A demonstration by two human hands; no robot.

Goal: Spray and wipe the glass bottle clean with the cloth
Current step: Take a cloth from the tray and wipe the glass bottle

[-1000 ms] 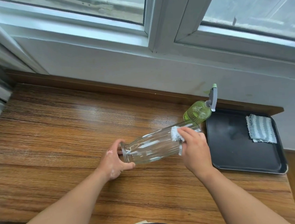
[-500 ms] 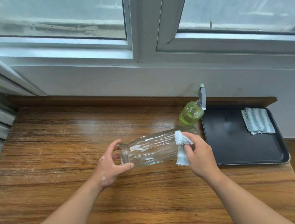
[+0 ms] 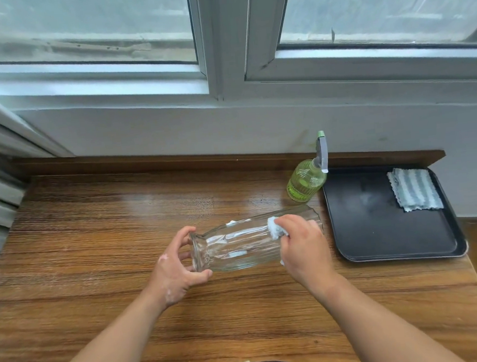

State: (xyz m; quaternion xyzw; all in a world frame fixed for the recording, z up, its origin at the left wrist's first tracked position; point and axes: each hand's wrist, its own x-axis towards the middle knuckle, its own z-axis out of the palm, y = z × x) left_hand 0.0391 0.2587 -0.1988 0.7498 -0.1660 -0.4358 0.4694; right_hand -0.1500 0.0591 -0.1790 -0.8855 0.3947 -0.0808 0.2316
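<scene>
Bottle (image 3: 245, 246) lay sideways, long axis left-right; left hand (image 3: 175, 267) gripped the mouth end while right hand (image 3: 302, 247) pinched the cloth (image 3: 275, 230) against the base end.

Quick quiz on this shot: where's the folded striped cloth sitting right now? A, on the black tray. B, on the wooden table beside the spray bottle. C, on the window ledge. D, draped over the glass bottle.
A: the folded striped cloth lies flat in the far right corner of the black tray, apart from both hands.
</scene>
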